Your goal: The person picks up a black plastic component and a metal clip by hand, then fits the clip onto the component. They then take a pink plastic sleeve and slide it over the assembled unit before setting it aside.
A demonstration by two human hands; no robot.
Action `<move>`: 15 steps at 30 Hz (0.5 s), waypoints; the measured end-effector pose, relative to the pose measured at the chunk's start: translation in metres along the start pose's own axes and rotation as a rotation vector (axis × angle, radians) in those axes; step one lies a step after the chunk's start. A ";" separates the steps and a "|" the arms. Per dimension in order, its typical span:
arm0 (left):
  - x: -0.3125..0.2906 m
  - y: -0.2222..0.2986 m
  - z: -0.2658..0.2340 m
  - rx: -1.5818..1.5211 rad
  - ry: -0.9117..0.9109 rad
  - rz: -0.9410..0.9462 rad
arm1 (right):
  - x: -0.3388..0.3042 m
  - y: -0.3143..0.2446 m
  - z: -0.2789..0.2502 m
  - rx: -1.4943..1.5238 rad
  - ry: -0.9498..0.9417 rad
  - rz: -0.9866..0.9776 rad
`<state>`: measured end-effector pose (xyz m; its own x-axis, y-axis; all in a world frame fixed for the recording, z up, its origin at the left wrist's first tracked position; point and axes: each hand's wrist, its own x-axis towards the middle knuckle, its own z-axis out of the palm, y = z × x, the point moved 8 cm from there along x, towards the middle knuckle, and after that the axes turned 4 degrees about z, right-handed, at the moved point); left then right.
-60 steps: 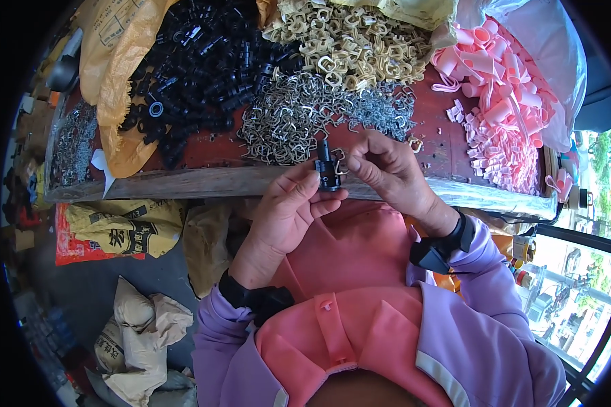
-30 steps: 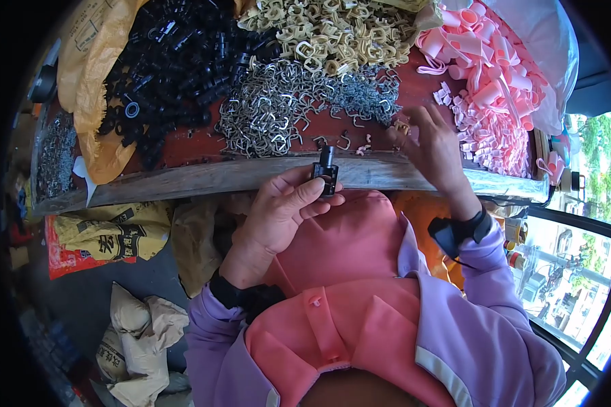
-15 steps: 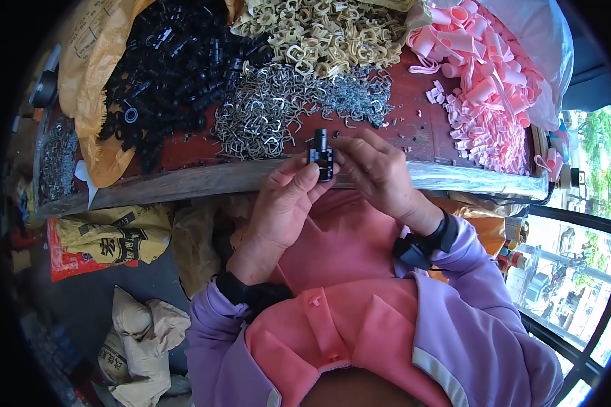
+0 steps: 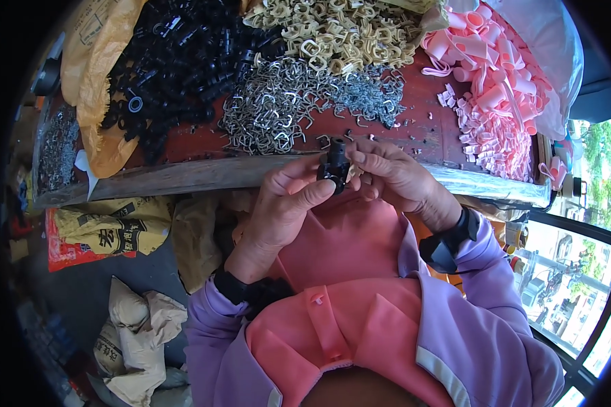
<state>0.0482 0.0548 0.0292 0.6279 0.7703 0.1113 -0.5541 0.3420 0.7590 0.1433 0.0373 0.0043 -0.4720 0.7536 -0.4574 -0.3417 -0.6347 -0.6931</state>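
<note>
My left hand (image 4: 292,193) grips a small black plastic part (image 4: 334,166) with a narrow tubular top, held upright between thumb and fingers just over the table's front edge. Beside it, my right hand (image 4: 397,175) is closed in a pinch on a small beige clip (image 4: 352,173), pressed close against the part's right side. Fingers hide most of the clip. Beyond my hands lie a heap of bent metal hooks (image 4: 265,108), a mound of small grey metal pieces (image 4: 370,95) and a pile of beige clips (image 4: 339,34).
Black plastic parts (image 4: 183,68) spill from an orange woven sack (image 4: 95,88) at the left. Pink tubes and strips (image 4: 499,88) are heaped at the right. The dark red table (image 4: 424,139) has a plastic-wrapped front edge. Paper sacks (image 4: 142,332) lie on the floor.
The black part has been turned and tilted in my left hand. My right hand has shifted slightly right and turned, and a beige clip now shows at its fingertips.
</note>
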 end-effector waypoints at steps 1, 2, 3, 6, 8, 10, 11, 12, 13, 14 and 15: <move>-0.001 0.000 -0.002 0.003 0.004 0.003 | -0.002 -0.002 -0.001 -0.018 0.047 -0.043; -0.003 -0.005 -0.011 -0.026 0.096 -0.038 | -0.004 -0.004 -0.002 -0.035 0.095 -0.086; -0.006 -0.010 -0.019 -0.055 0.188 -0.078 | -0.007 -0.008 -0.003 -0.052 0.144 -0.130; -0.012 -0.019 -0.029 -0.113 0.286 -0.141 | -0.013 -0.024 0.002 -0.207 0.130 -0.280; -0.016 -0.024 -0.031 -0.168 0.305 -0.188 | -0.016 -0.031 0.007 -0.285 0.124 -0.356; -0.014 -0.023 -0.024 -0.177 0.285 -0.186 | -0.018 -0.039 0.021 -0.454 0.113 -0.464; -0.013 -0.021 -0.019 -0.187 0.269 -0.183 | -0.019 -0.042 0.027 -0.539 0.108 -0.517; -0.012 -0.021 -0.016 -0.198 0.253 -0.180 | -0.018 -0.042 0.028 -0.539 0.109 -0.519; -0.013 -0.021 -0.016 -0.197 0.251 -0.180 | -0.020 -0.045 0.031 -0.648 0.144 -0.573; -0.014 -0.022 -0.016 -0.164 0.249 -0.181 | -0.022 -0.047 0.034 -0.757 0.177 -0.625; -0.015 -0.022 -0.017 -0.132 0.247 -0.182 | -0.024 -0.049 0.036 -0.866 0.211 -0.676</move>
<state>0.0417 0.0446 -0.0003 0.5804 0.7920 -0.1895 -0.5214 0.5402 0.6605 0.1417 0.0443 0.0693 -0.2277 0.9648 0.1315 0.2439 0.1872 -0.9516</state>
